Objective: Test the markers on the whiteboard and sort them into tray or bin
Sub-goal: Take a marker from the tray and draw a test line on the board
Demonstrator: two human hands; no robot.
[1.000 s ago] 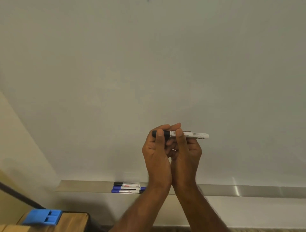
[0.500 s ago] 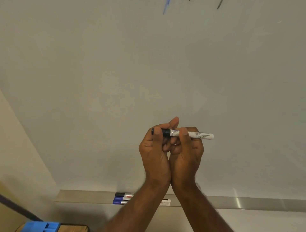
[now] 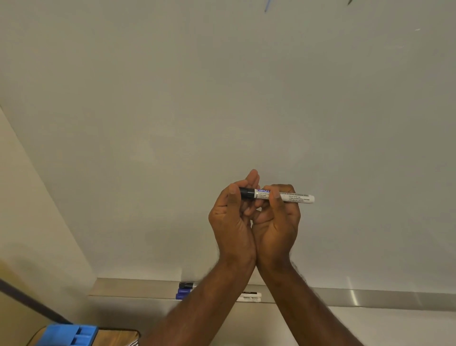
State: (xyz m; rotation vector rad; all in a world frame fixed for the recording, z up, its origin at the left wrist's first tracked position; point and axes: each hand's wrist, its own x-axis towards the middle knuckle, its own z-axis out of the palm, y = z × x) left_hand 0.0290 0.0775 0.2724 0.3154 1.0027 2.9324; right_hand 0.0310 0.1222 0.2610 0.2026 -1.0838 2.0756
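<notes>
Colours at the whiteboard

The whiteboard (image 3: 222,98) is pale grey-white, with a blue stroke (image 3: 267,6) and a dark stroke (image 3: 349,2) at its top edge. The held marker (image 3: 286,196) has a white barrel with black print, a blue label patch and a black cap. The tray (image 3: 370,297) is silver; on it lie black-capped (image 3: 187,284) and blue-capped (image 3: 183,294) markers. At the lower left sits a bright blue block (image 3: 71,334) on brown wood (image 3: 116,338).

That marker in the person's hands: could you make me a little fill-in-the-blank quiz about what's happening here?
1. Both hands hold one marker with a ____ cap.
2. The left hand grips the cap end; the right hand grips the ____ barrel.
3. Spare markers lie on the metal ____ under the whiteboard.
4. The box at lower left is ____.

Missing words: black; white; ledge; blue
</notes>
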